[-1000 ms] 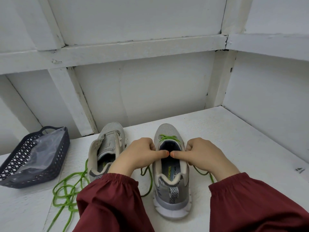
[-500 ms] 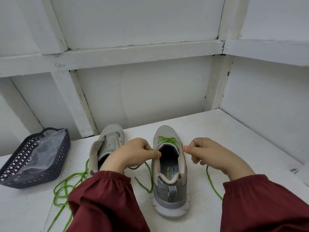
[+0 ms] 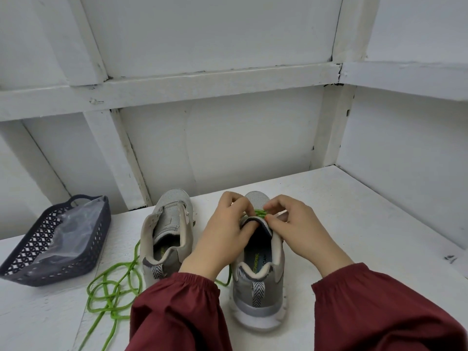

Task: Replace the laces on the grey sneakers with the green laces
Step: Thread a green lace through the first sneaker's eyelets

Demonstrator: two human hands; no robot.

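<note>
Two grey sneakers stand heel-toward-me on the white table. The right sneaker (image 3: 258, 282) carries a green lace (image 3: 260, 213) threaded near its toe. My left hand (image 3: 222, 234) holds the tongue's top edge, thumb inside the shoe, its fingers curled over the lace area. My right hand (image 3: 293, 226) pinches at the green lace just above the tongue. The left sneaker (image 3: 166, 234) has no lace in its eyelets. A second green lace (image 3: 114, 292) lies in loose loops on the table beside it.
A dark plastic basket (image 3: 27, 264) with a clear plastic bag inside sits at the left. White walls with beams close the table's far side and right side. My dark red sleeves fill the lower part of the view.
Both hands moved forward and together from the sides of the right sneaker to its tongue and front eyelets. The lace ends they had pulled outward are now gathered at the shoe.
</note>
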